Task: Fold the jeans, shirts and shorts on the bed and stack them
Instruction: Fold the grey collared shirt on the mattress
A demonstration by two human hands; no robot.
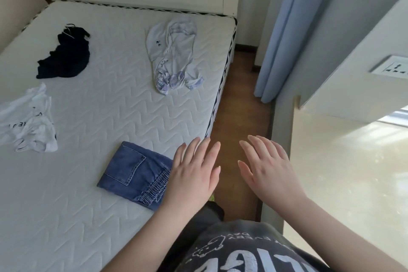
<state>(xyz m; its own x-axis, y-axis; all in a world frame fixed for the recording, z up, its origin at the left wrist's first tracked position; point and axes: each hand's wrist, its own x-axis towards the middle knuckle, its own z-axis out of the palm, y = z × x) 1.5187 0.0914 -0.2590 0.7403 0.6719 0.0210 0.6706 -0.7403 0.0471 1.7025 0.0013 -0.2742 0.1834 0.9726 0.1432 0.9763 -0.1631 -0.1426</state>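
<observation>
Jeans (134,172) sit folded near the bed (106,104) edge; my left hand (194,174) and right hand (267,170) hover flat, fingers spread, holding nothing.

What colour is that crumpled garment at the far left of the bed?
Black, seen in the head view.

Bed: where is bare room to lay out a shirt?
The widest bare patch is mid-mattress, between black garment, pale shirt, white shirt and folded jeans. The near-left corner is also bare. The left edge is crowded.
</observation>
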